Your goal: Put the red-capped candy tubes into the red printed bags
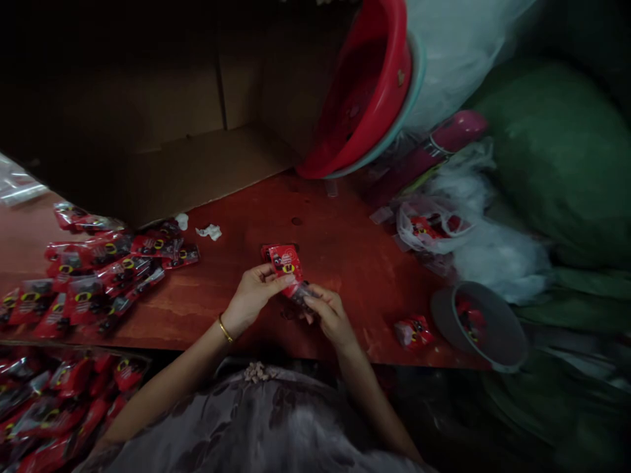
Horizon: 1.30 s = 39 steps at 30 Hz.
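Note:
Near the front of the red table (231, 253), both hands hold one small red printed packet (286, 261) with dark contents at its lower end. My left hand (256, 293) pinches its left side, thumb across the printed face. Fingers of my right hand (329, 312) close on the dark lower end. What the dark contents are is too blurred to tell. Just behind the held packet, the edge of another red piece (266, 251) shows on the table. Dark small items lie partly hidden under the hands.
Filled red packets (83, 292) lie heaped at left, with more in a box (64, 394) below. An open cardboard box (197, 164) stands behind. On the right are a red basin (394, 98), a pink flask (453, 135), a plastic bag (434, 243) and a grey bowl (446, 315).

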### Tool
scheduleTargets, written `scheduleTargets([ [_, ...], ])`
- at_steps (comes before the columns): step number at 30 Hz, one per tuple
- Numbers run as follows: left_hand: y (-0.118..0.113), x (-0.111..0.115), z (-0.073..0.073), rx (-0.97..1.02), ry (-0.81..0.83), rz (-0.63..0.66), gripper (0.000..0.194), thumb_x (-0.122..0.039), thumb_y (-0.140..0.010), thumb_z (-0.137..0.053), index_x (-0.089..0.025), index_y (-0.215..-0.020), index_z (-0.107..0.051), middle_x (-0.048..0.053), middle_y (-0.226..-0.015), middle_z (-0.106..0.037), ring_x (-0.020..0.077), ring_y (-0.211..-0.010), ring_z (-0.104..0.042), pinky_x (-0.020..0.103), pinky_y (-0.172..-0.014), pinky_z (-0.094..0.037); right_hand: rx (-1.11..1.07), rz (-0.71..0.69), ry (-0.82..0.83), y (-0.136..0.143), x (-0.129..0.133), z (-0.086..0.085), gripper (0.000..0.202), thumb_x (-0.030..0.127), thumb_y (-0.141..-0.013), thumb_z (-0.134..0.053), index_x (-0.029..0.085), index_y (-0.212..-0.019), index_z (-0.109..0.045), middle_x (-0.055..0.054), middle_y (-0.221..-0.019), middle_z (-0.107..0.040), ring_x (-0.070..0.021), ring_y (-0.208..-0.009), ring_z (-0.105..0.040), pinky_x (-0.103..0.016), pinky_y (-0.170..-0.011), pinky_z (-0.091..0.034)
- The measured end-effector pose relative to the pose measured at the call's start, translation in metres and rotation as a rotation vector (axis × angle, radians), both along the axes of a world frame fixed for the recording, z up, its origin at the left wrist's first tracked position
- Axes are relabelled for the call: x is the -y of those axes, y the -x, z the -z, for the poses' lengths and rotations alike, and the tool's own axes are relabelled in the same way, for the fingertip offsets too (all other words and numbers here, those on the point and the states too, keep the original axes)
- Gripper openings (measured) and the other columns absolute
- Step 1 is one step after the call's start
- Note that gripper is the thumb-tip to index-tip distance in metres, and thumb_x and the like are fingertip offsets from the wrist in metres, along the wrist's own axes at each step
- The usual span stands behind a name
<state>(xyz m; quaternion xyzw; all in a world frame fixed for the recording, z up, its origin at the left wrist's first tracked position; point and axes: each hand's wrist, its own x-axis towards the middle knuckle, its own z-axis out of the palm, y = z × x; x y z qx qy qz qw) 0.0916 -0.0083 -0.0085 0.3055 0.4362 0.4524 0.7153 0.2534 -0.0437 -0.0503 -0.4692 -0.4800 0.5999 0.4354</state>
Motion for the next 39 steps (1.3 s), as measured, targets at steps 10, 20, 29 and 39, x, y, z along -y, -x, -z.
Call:
scheduleTargets([
  [10, -0.013, 0.006, 0.006, 0.126, 0.196, -0.238, 0.048, -0.029, -0.037, -0.089, -0.012, -0.076, -0.067, 0.001, -0.069, -0.07, 0.0087, -0.061, -0.06, 0.021, -0.064, -0.046, 0.096, 0.141, -0.024, 0.019, 0.01, 0.003, 0.026, 0.042, -0.083, -0.049, 0.019, -0.072, -0.05, 0.009, -0.044, -0.04, -0.0068, -0.038, -0.036, -0.02, -0.043, -0.032],
  [20, -0.019, 0.013, 0.009, 0.125, 0.196, -0.248, 0.044, -0.03, -0.043, -0.088, -0.013, -0.076, -0.066, 0.001, -0.07, -0.068, 0.0084, -0.061, -0.058, 0.02, -0.062, -0.044, 0.131, 0.141, -0.057, 0.021, 0.004, -0.005, 0.026, 0.043, -0.087, -0.043, 0.02, -0.074, -0.045, 0.009, -0.045, -0.037, -0.0067, -0.039, -0.035, -0.02, -0.041, -0.029],
  [29, -0.028, 0.01, 0.006, 0.083, 0.134, -0.259, 0.045, -0.036, -0.044, -0.086, -0.014, -0.077, -0.065, 0.0, -0.071, -0.067, 0.0082, -0.061, -0.058, 0.02, -0.063, -0.045, 0.324, 0.225, -0.265, 0.025, 0.009, -0.004, 0.023, 0.036, -0.091, -0.04, 0.021, -0.076, -0.047, 0.004, -0.056, -0.045, -0.0105, -0.052, -0.044, -0.023, -0.054, -0.036],
  [39, -0.04, 0.023, 0.002, -0.026, 0.038, -0.254, 0.042, -0.04, -0.047, -0.085, -0.013, -0.072, -0.065, -0.001, -0.066, -0.065, 0.0065, -0.057, -0.054, 0.018, -0.058, -0.043, 0.11, 0.203, -0.183, 0.021, 0.021, 0.006, 0.029, 0.045, -0.091, -0.04, 0.02, -0.079, -0.048, 0.007, -0.051, -0.042, -0.0078, -0.044, -0.04, -0.019, -0.045, -0.034],
])
